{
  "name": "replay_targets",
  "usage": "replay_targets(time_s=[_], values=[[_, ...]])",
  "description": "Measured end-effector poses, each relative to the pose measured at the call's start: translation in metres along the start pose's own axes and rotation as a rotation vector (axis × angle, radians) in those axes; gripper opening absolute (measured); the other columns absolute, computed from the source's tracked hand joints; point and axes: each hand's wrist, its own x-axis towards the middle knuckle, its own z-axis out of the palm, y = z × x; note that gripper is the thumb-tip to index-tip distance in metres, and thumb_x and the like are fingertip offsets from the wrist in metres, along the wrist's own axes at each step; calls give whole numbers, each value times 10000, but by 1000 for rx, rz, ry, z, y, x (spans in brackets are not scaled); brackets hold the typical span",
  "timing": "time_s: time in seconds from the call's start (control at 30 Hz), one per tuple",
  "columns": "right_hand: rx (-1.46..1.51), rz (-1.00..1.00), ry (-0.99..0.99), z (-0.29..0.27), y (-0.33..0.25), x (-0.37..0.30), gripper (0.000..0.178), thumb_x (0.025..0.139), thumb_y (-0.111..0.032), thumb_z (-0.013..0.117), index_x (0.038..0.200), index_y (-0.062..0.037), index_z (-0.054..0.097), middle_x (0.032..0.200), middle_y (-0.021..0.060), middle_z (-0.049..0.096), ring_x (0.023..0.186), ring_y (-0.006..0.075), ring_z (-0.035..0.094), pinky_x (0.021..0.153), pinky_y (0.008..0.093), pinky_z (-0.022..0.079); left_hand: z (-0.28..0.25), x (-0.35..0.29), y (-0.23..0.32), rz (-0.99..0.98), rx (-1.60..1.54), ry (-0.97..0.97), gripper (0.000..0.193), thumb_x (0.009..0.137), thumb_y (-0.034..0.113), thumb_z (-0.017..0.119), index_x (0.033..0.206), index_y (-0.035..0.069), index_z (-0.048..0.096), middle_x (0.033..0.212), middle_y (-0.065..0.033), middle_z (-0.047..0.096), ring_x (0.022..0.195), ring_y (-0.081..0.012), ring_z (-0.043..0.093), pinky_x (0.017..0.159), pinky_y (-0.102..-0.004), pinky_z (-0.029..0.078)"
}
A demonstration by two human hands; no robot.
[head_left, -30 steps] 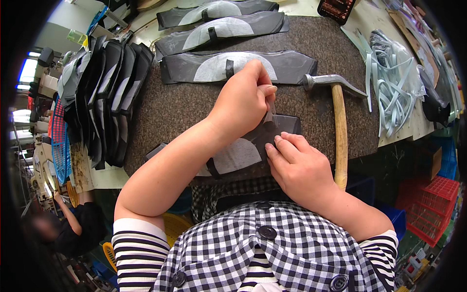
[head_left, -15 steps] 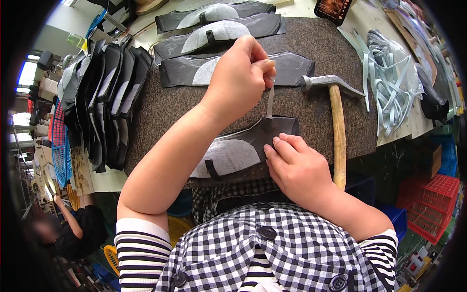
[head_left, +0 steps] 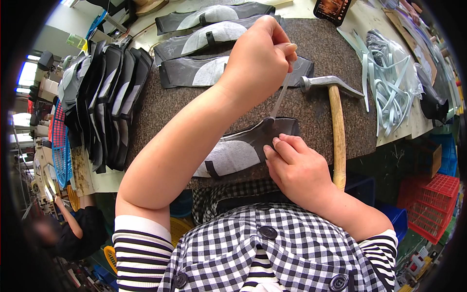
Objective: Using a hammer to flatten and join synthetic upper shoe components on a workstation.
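My left hand [head_left: 260, 58] is raised over the work board, thumb and fingers pinched on a thin translucent strip [head_left: 278, 103]. The strip runs down to a dark spot near the right end of a dark grey curved panel [head_left: 250, 134]. This panel lies near the board's front edge and carries a pale half-round patch [head_left: 236, 158] with a small black tab [head_left: 211, 169]. My right hand [head_left: 301, 170] holds the panel's right end down, its bent fingers close together. Just right of it lies a hammer [head_left: 337, 126] with a wooden handle.
Similar panels [head_left: 180, 73] lie across the back of the speckled brown board [head_left: 160, 124]. A stack of them [head_left: 109, 97] stands at left. Pale blue straps [head_left: 389, 97], a phone [head_left: 332, 9] and a red crate [head_left: 433, 204] are at right. Another person [head_left: 78, 228] is at lower left.
My left hand has moved up and to the right, drawing out the strip, which shows longer and more slanted. The right hand and the panel have hardly moved.
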Motion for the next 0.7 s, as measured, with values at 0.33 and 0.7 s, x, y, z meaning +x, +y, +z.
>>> replay_targets(time_s=[0.33,0.7], values=[[43,-1,-7,-3,0,1,312,744,-112,644,1024,21,665,1012,95,620,1015,243,612,842,307,550,-20,21,55,42,-227,126,89,981,68,555,975,-8,511,853,-116,647,726,-155,649,665,-259,534],[24,-2,-3,-4,3,2,266,764,-112,656,1009,-11,681,1010,84,635,1024,231,617,787,300,557,-51,-59,30,74,-361,85,177,964,84,567,1114,2,520,817,-13,529,632,-63,478,563,-193,398]])
